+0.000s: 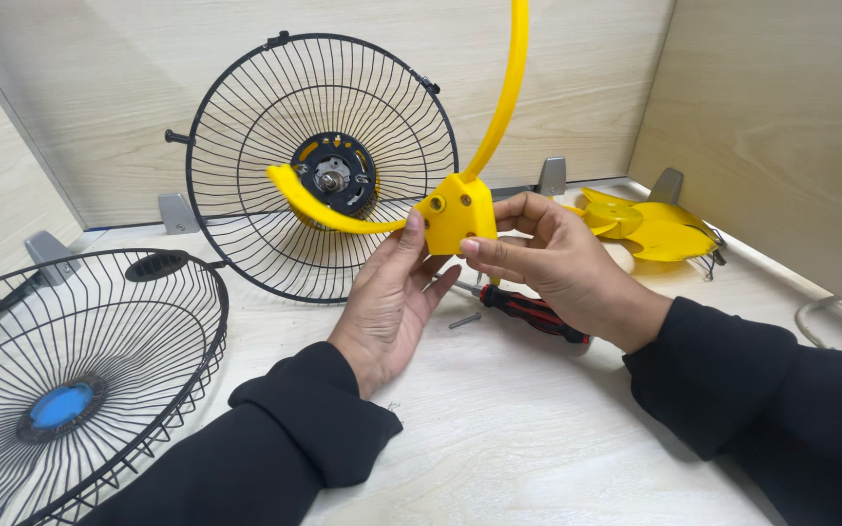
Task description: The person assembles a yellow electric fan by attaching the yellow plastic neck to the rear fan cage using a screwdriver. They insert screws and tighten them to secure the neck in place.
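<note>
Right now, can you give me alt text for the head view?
Both hands, left and right, hold a yellow bracket above a pale table. A rear grille with motor stands behind; a front grille, screwdriver and yellow blade lie nearby.

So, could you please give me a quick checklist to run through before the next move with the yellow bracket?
1. Both hands on the part: left hand and right hand pinch the block of the yellow bracket. Ok.
2. Screw holes reachable: two holes face the camera on the block. Ok.
3. Tool at hand: red and black screwdriver lies on the table under the right hand. Ok.
4. Loose screw beside the screwdriver; whether more exist: cannot tell.
5. Rear grille with motor leans upright against the wall. Ok.
6. Yellow fan blade and front grille set aside. Ok.
</note>
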